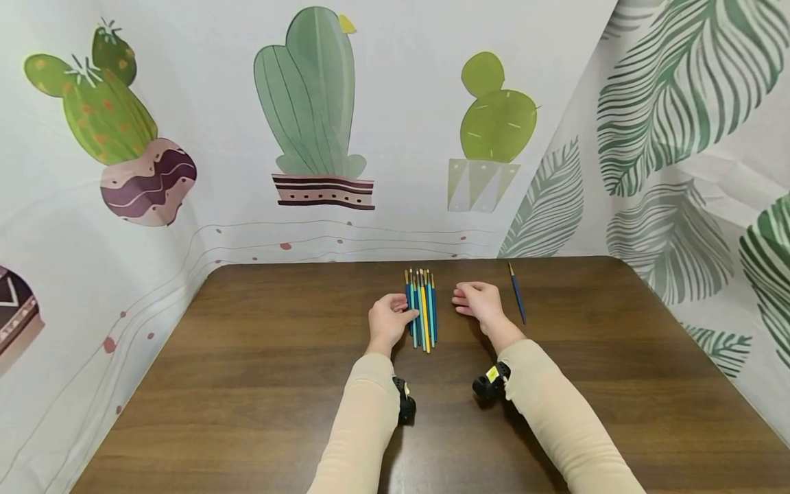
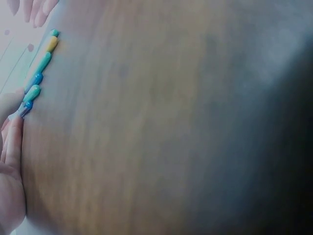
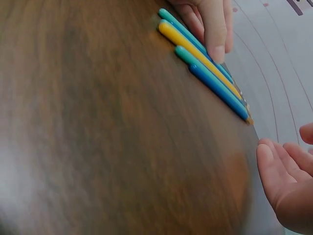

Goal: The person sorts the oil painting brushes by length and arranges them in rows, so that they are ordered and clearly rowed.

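Several paintbrushes (image 1: 424,312) with blue, teal and yellow handles lie side by side on the table, bristles toward the far edge. At the left side of the row, my left hand (image 1: 389,320) has its thumb over the handles and its fingers along the outer side. A blue-handled paintbrush (image 2: 28,105) shows between thumb and finger in the left wrist view. To the right of the row, apart from it, my right hand (image 1: 481,303) has loosely bent fingers and holds nothing. Its fingers (image 3: 279,159) show at the right of the right wrist view.
A single blue paintbrush (image 1: 518,296) lies farther right, beyond my right hand. The brown wooden table (image 1: 271,384) meets a patterned cloth backdrop (image 1: 407,137) at its far edge. Small black cameras sit on both wrists.
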`<state>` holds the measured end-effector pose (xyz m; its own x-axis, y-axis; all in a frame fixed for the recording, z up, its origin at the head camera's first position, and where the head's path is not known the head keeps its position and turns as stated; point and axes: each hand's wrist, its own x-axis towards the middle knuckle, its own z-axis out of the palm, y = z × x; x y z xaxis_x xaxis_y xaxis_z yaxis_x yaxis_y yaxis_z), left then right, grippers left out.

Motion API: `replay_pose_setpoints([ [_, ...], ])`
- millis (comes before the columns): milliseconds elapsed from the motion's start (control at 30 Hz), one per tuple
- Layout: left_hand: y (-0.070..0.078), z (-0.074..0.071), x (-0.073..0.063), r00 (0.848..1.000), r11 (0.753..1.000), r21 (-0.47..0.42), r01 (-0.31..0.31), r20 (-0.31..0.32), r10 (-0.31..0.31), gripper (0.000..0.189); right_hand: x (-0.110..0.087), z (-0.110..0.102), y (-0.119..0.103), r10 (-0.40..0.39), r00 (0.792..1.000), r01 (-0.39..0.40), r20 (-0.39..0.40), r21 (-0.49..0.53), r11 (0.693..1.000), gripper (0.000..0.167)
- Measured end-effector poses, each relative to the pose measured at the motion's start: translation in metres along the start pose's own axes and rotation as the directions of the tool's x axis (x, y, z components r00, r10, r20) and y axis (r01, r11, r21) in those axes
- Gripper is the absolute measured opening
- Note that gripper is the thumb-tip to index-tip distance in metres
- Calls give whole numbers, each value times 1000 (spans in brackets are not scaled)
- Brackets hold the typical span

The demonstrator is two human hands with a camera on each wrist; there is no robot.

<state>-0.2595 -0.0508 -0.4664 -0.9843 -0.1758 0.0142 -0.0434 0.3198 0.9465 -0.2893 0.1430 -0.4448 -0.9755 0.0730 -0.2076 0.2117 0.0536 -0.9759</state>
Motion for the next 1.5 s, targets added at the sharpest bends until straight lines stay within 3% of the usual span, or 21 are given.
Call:
replay_pose_setpoints([
  [633,-3,1,5,1000,1000,2,-1,0,1,38,4,22,0,60,993,-63,102,32,997,48],
  [1033,-2,2,3,1000,1000,9,-1,-2,1,37,5,35,-1,101,994,-102,44,17,995,41],
  [1500,-3,2,4,1000,1000,17,10,6,-10,37,7,37,-1,100,995,-101,31,35,994,37],
])
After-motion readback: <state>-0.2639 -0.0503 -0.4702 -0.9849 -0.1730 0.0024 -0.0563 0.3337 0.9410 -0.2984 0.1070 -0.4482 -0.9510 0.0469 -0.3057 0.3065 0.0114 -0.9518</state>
